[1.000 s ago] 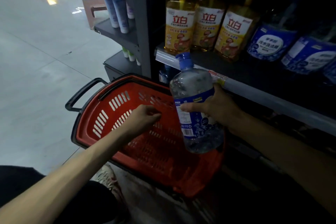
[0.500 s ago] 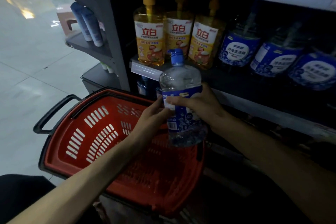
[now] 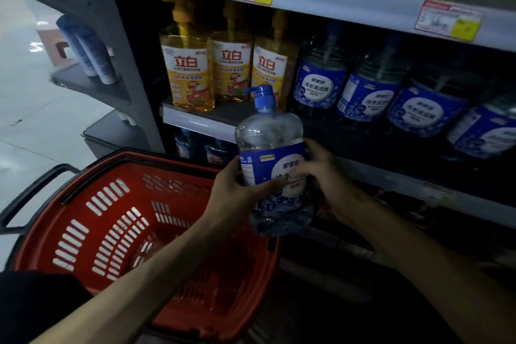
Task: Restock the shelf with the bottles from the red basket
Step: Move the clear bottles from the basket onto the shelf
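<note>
Head cam: big clear plastic pump bottle with a blue label (image 3: 272,176) is held upright over the red plastic basket (image 3: 117,220), left hand (image 3: 237,190) and right hand (image 3: 321,176) both wrapped round its middle. Looks full, so probably heavy and slick; I'd support the base.

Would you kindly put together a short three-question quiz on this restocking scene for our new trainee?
1. True or false: both hands grip the clear bottle with the blue label.
2. Which products stand at the left end of the middle shelf? A) yellow pump bottles B) green packs C) blue tubes
3. Fill in: the red basket shows ____ bottles inside it.

Key:
1. True: the left hand and the right hand both hold it.
2. A: the yellow pump bottles stand beside the blue-labelled bottles.
3. No
</note>
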Available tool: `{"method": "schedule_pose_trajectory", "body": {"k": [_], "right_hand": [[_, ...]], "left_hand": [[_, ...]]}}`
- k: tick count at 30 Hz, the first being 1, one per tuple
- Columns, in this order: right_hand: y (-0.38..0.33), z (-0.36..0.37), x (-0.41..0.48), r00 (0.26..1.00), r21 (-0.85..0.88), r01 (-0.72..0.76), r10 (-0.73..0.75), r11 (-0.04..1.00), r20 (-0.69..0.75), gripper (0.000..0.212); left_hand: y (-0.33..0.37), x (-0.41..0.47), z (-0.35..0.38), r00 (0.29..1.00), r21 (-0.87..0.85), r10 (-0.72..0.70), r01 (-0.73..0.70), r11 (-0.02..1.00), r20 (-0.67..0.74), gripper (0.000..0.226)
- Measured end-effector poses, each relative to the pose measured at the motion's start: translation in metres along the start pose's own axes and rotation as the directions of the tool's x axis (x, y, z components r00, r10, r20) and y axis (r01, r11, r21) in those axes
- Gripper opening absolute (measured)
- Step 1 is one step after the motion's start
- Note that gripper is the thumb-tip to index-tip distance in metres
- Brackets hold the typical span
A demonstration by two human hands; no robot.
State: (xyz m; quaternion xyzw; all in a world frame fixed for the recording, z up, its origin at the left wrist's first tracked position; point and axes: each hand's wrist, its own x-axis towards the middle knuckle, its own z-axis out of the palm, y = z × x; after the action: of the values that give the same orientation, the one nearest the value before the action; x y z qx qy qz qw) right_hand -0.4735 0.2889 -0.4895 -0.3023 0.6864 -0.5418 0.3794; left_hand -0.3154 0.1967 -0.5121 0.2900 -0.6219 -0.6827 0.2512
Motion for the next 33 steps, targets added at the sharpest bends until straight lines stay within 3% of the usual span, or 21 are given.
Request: {"method": "schedule_pose_trajectory", "body": {"k": [3, 10, 15, 17, 19, 21, 26, 33], "right_hand": [[0.003, -0.015, -0.012, 0.999, -0.083, 0.042, -0.043, 0.996, -0.006, 0.076], [-0.001, -0.041, -0.033, 0.985, -0.088, 0.07, -0.082, 0.994, -0.149, 0.072], [0.004, -0.051, -0.039, 0.987, -0.238, 0.065, -0.097, 0.969, -0.129, 0.053], [0.007, -0.05, -0.039, 0.996, -0.265, 0.051, -0.067, 0.963, -0.053, 0.065], [0.015, -0.043, -0.039, 0.996, -0.289, 0.084, -0.093, 0.954, -0.018, 0.09], [0.025, -0.033, -0.033, 0.982, -0.284, 0.158, -0.179, 0.946, -0.052, 0.108], [0.036, -0.026, -0.008, 0.939, -0.113, 0.246, -0.266, 0.963, -0.22, 0.123], [0.029, -0.038, 0.018, 0.86, -0.058, 0.362, -0.357, 0.931, -0.365, 0.095]], "left_hand": [[0.003, 0.003, 0.005, 1.0, -0.014, -0.005, 0.005, 1.0, 0.027, 0.065], [0.01, 0.011, 0.016, 0.992, -0.077, -0.03, 0.039, 0.996, 0.123, 0.055], [0.017, 0.017, 0.021, 0.989, -0.014, 0.069, -0.068, 0.998, 0.128, 0.054], [0.019, 0.019, 0.023, 0.986, 0.039, 0.111, -0.117, 0.992, 0.127, 0.056], [0.02, 0.02, 0.026, 0.98, 0.08, 0.148, -0.159, 0.984, 0.131, 0.059], [0.021, 0.022, 0.031, 0.969, 0.13, 0.193, -0.213, 0.968, 0.152, 0.065], [0.031, 0.035, 0.041, 0.934, 0.216, 0.29, -0.333, 0.918, 0.208, 0.082], [0.053, 0.07, 0.048, 0.876, 0.342, 0.385, -0.471, 0.813, 0.289, 0.091]]}}
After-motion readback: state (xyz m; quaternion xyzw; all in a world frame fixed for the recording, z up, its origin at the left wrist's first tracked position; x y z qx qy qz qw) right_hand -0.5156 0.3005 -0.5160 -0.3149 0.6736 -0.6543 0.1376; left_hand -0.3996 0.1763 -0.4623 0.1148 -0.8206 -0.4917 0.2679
